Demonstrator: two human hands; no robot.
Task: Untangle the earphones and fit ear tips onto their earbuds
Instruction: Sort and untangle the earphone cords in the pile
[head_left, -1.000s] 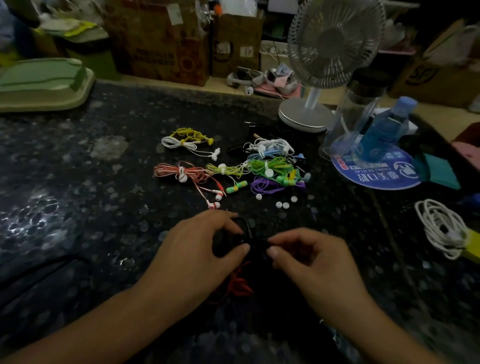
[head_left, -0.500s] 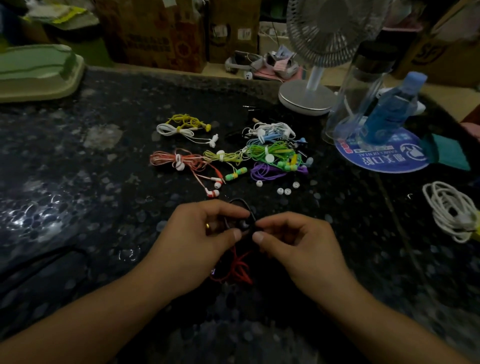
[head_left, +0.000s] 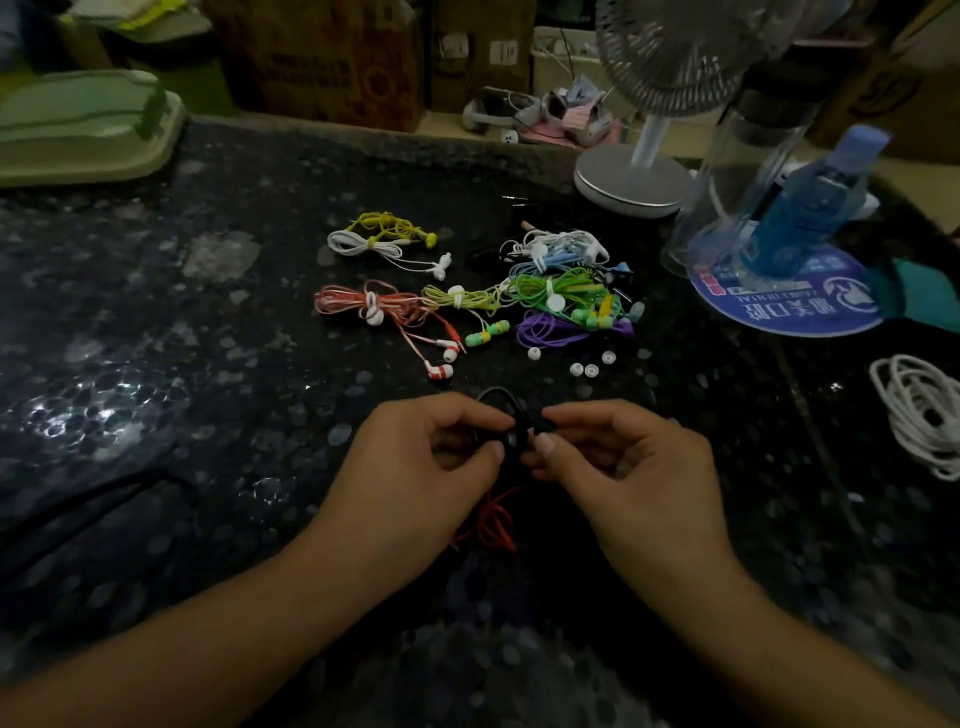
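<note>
Closer together than a second ago, left hand (head_left: 415, 467) and right hand (head_left: 618, 467) both pinch the black ear-hook earbud (head_left: 511, 434), its red cable (head_left: 496, 525) dangling below.

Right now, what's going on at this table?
A person is working on a black earphone with a red cord, held over a dark speckled table. The left hand and the right hand both pinch it between thumb and fingers. Bundled coloured earphones and four loose white ear tips lie just beyond. Whether a tip is on yet can't be told.
</note>
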